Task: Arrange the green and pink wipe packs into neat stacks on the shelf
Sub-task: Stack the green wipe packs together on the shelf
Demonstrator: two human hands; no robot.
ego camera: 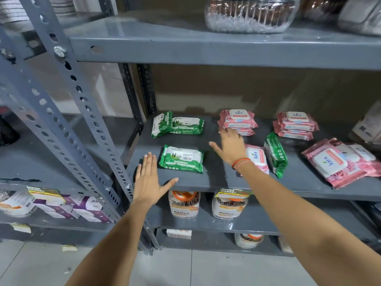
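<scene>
On the grey middle shelf (216, 182) a green wipe pack (182, 158) lies flat near the front left. Two more green packs (177, 124) sit behind it, one tilted on the other. A pink stack (238, 120) stands at the back centre, another pink stack (295, 125) to its right. A single pink pack (257, 158) lies by a green pack standing on edge (276, 154). Loose pink packs (342, 164) overlap at the right. My left hand (149, 180) is flat and open at the shelf's front edge. My right hand (229, 147) is open, fingertips at the centre pink stack.
A grey shelf above (206, 46) holds a clear plastic container (249, 15). Below, jars labelled fitfizz (184, 204) stand on a lower shelf. A perforated steel upright (86, 112) rises at the left, with boxed goods (61, 205) on the neighbouring rack. Tiled floor lies underneath.
</scene>
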